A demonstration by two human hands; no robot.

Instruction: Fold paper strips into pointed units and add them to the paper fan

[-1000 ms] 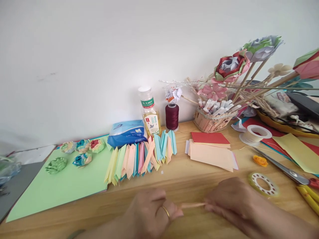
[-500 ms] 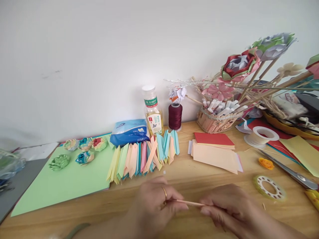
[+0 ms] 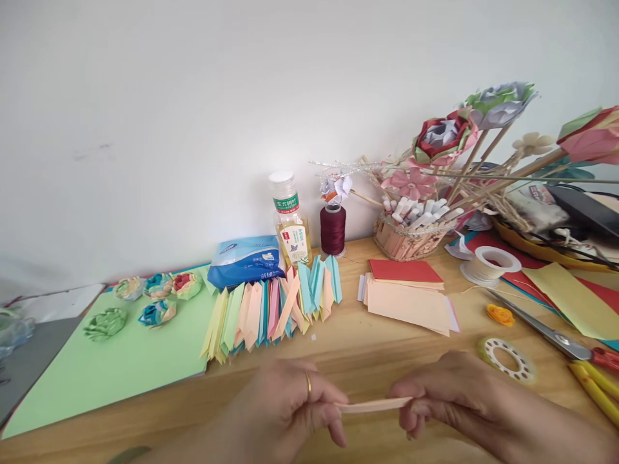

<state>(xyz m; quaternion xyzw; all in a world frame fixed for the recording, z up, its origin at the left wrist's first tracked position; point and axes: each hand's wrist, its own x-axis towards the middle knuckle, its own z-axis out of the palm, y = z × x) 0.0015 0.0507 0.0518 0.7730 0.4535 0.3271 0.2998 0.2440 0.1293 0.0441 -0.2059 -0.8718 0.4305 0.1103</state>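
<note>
Both hands hold one narrow peach paper strip (image 3: 372, 405) stretched between them, low above the wooden table's (image 3: 358, 351) front edge. My left hand (image 3: 285, 412), with a ring on one finger, pinches the strip's left end. My right hand (image 3: 454, 399) pinches its right end. Just behind the hands stands a row of folded pastel paper pieces (image 3: 271, 308), and a stack of peach and red paper sheets (image 3: 409, 296) lies to its right.
A green paper sheet (image 3: 111, 364) with several small paper flowers (image 3: 145, 299) lies at left. Along the wall stand a tissue pack (image 3: 244, 258), bottle (image 3: 289, 219), maroon thread spool (image 3: 333, 229) and basket of paper flowers on sticks (image 3: 416, 229). Tape ring (image 3: 507, 357), scissors (image 3: 541, 325), white spool (image 3: 488, 264) at right.
The hands have drawn slightly apart and the strip has turned from edge-on to showing its flat face. The camera view shifted a little.
</note>
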